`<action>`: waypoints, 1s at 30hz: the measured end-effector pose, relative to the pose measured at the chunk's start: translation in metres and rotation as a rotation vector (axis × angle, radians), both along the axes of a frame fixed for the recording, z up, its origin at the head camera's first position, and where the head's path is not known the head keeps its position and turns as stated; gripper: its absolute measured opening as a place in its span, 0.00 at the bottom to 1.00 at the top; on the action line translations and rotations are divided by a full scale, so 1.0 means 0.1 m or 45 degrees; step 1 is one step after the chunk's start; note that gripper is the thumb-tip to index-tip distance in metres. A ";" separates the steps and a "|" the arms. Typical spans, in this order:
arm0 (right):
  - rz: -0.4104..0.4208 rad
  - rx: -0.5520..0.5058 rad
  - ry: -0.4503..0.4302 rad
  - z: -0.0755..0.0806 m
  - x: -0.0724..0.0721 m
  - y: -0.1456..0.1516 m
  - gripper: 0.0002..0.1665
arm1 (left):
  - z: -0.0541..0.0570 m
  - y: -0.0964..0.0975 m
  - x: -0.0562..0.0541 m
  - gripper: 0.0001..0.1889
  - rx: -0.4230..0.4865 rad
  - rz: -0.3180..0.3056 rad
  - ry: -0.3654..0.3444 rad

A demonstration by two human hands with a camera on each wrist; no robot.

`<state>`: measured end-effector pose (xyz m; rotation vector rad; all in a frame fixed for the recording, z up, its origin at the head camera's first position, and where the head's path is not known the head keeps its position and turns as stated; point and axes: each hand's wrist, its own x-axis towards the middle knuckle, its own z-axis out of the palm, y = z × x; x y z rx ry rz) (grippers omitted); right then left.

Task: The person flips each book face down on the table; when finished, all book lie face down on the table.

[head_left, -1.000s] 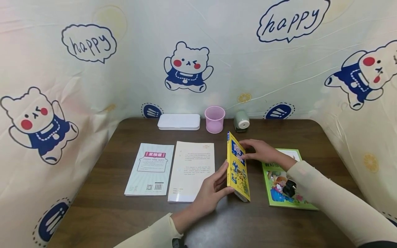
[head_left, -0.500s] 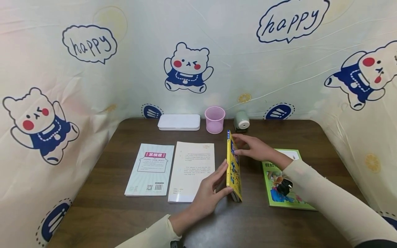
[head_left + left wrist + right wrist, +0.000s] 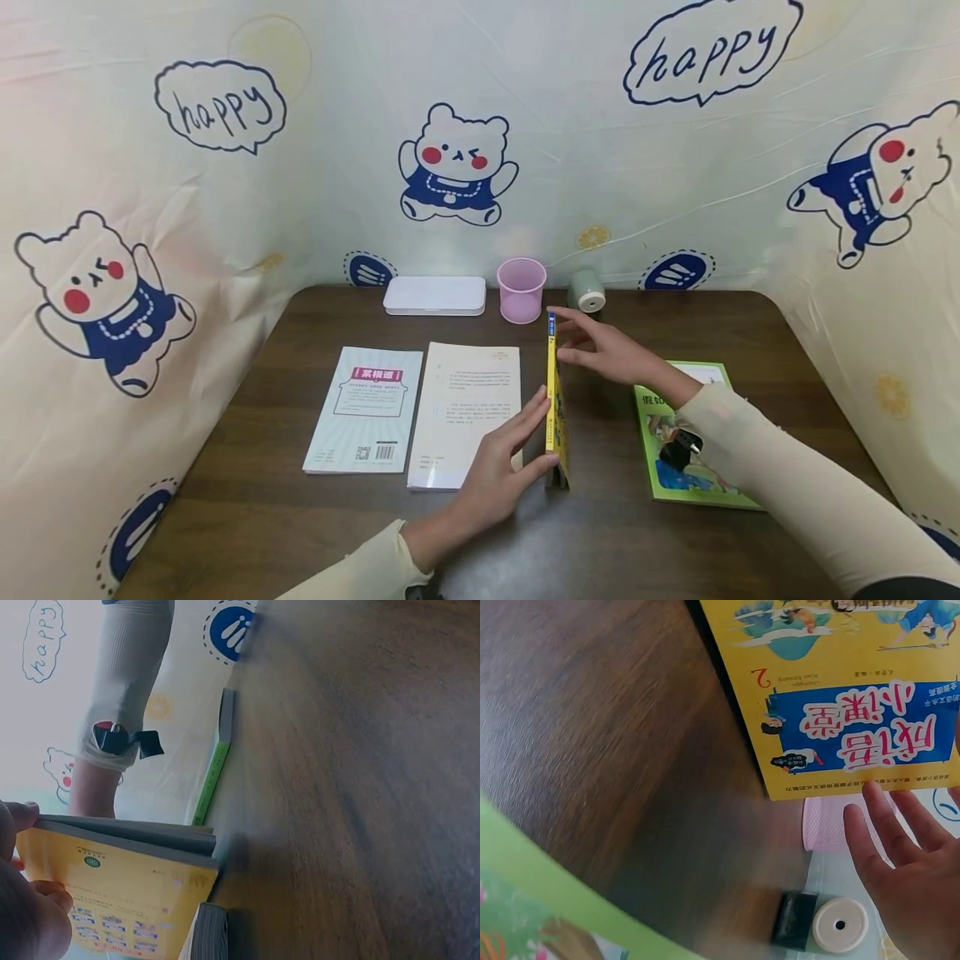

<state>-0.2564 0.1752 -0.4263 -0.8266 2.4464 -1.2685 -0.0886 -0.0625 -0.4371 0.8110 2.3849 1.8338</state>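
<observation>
A yellow book (image 3: 552, 400) stands on its long edge on the table, spine up, in the head view. My left hand (image 3: 497, 473) holds its near end, thumb at the near end and fingers against the back cover (image 3: 120, 885). My right hand (image 3: 611, 350) touches the far end with extended fingers; in the right wrist view its fingertips meet the edge of the front cover (image 3: 862, 727). To the left lie a white-covered book (image 3: 465, 392) and a pale blue book (image 3: 363, 417). Partly under my right forearm lies a green-bordered book (image 3: 660, 425).
At the back of the wooden table (image 3: 300, 525) stand a white case (image 3: 435, 296), a pink cup (image 3: 521, 292) and a small green device with a round front (image 3: 585, 292). A patterned cloth (image 3: 337, 167) hangs behind and at both sides.
The yellow book has swung from leaning, front cover showing, to nearly upright. My right hand has moved left and slightly away to its far end; my left hand stays at the near end.
</observation>
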 end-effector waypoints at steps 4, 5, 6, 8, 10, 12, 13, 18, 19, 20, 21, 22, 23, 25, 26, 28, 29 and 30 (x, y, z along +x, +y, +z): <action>0.002 -0.047 -0.034 0.01 0.00 -0.03 0.40 | 0.03 0.00 0.00 0.35 -0.076 0.024 0.068; 0.001 -0.057 -0.043 0.01 0.00 -0.03 0.39 | 0.04 0.00 0.00 0.35 -0.092 0.030 0.080; 0.000 -0.068 -0.054 0.02 0.00 -0.04 0.39 | 0.05 0.00 0.00 0.35 -0.104 0.036 0.090; -0.002 -0.085 -0.076 0.03 0.00 -0.05 0.38 | 0.05 0.00 0.00 0.35 -0.123 0.043 0.110; -0.010 -0.101 -0.101 0.04 0.00 -0.07 0.37 | 0.07 0.01 0.00 0.34 -0.143 0.053 0.130; -0.020 -0.123 -0.136 0.06 0.01 -0.09 0.37 | 0.07 0.01 0.00 0.34 -0.159 0.064 0.154; -0.027 -0.135 -0.154 0.06 0.01 -0.10 0.38 | 0.07 0.02 0.00 0.33 -0.169 0.068 0.169; -0.051 -0.172 -0.207 0.08 0.02 -0.11 0.40 | 0.07 0.03 0.00 0.33 -0.226 0.069 0.215; -0.056 -0.176 -0.214 0.09 0.03 -0.11 0.41 | 0.07 0.03 0.00 0.33 -0.240 0.068 0.226; -0.060 -0.175 -0.221 0.10 0.03 -0.11 0.41 | 0.07 0.04 0.00 0.33 -0.251 0.069 0.231; -0.067 -0.175 -0.231 0.10 0.04 -0.11 0.40 | 0.07 0.04 0.00 0.33 -0.264 0.073 0.241; -0.066 -0.174 -0.235 0.11 0.04 -0.11 0.40 | 0.07 0.05 0.00 0.33 -0.271 0.076 0.246; -0.072 -0.176 -0.245 0.11 0.05 -0.11 0.41 | 0.07 0.05 0.00 0.33 -0.277 0.079 0.253; -0.079 -0.177 -0.254 0.11 0.05 -0.11 0.41 | 0.07 0.06 0.00 0.34 -0.285 0.085 0.260; -0.083 -0.177 -0.259 0.11 0.05 -0.11 0.41 | 0.07 0.06 -0.01 0.34 -0.286 0.088 0.260; -0.094 -0.183 -0.269 0.12 0.06 -0.11 0.41 | 0.06 0.07 -0.01 0.36 -0.292 0.091 0.270; -0.101 -0.185 -0.274 0.12 0.06 -0.11 0.42 | 0.06 0.07 -0.01 0.37 -0.293 0.090 0.270; -0.105 -0.186 -0.278 0.12 0.07 -0.10 0.41 | 0.06 0.07 -0.01 0.38 -0.294 0.091 0.273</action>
